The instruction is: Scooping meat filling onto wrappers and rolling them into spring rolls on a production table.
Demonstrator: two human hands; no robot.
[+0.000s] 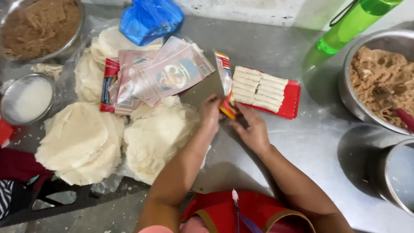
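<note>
My left hand and my right hand meet at the near end of a clear plastic bag with red and yellow print. Both hands pinch that end of the bag. Just beyond it, two rows of pale rolled spring rolls lie on a red tray, the open bag end against them. A fanned pile of empty printed bags lies to the left of my hands.
Stacks of round white wrappers cover the left of the steel table. Metal bowls of brown filling sit at far left and right. A small bowl of white paste, a blue bag, a green bottle stand around.
</note>
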